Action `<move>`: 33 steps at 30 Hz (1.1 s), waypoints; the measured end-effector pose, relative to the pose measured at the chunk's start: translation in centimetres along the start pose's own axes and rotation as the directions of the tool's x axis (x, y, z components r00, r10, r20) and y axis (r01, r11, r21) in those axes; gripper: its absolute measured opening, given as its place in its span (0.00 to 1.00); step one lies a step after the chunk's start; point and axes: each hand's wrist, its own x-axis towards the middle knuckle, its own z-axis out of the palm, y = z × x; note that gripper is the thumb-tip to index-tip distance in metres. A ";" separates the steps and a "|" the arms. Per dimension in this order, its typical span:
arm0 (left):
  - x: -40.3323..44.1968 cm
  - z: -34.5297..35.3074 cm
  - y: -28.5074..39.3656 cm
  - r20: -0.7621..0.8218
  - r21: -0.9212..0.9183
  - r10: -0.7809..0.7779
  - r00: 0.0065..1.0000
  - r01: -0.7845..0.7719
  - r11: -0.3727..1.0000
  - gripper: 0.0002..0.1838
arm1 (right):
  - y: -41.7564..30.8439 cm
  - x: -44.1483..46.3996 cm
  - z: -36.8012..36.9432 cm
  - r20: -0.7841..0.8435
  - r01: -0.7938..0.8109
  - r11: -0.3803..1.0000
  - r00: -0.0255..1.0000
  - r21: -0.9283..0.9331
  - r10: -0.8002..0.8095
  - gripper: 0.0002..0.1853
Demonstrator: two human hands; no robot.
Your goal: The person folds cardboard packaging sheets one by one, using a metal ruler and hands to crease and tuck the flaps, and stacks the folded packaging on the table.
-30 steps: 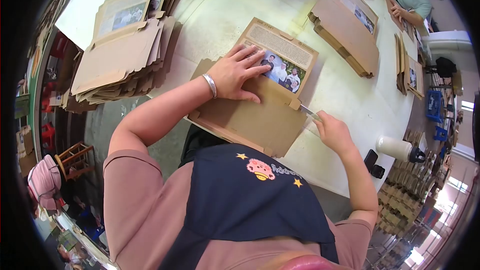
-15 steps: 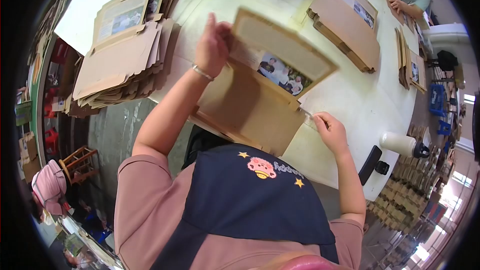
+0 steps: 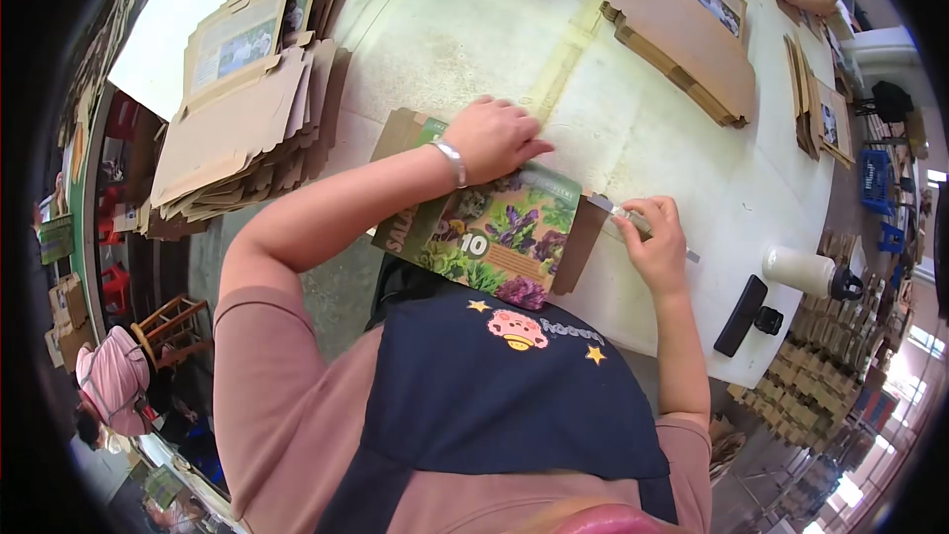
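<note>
A cardboard carton (image 3: 514, 237), folded flat and printed with leafy plants and a "10", lies at the table's near edge in front of my apron. My left hand (image 3: 491, 141) rests palm down across its far edge, fingers stretched out and thumb pointing right; the fingertips' undersides are hidden. Just right of the carton, my right hand (image 3: 654, 237) is closed around a slim cutter knife (image 3: 621, 212). The knife's grey blade points left, close to the carton's right corner, though I cannot tell whether it touches.
Stacked flat cartons (image 3: 232, 124) stand at the left, and another stack (image 3: 682, 49) lies at the back right. A white bottle (image 3: 796, 270) and a black phone-like object (image 3: 739, 316) sit near the right edge. A co-worker's arm (image 3: 806, 0) shows at the far right.
The raised brown panel has been folded down toward me, so the printed plant side now faces up. My left hand came down onto it; my right hand stayed nearby with the knife.
</note>
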 end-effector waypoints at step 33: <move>-7.1 -8.2 5.3 -0.089 0.251 0.510 0.856 -0.476 0.843 0.27 | 1.6 -1.8 -0.4 -0.060 -0.278 0.944 0.954 0.178 0.292 0.18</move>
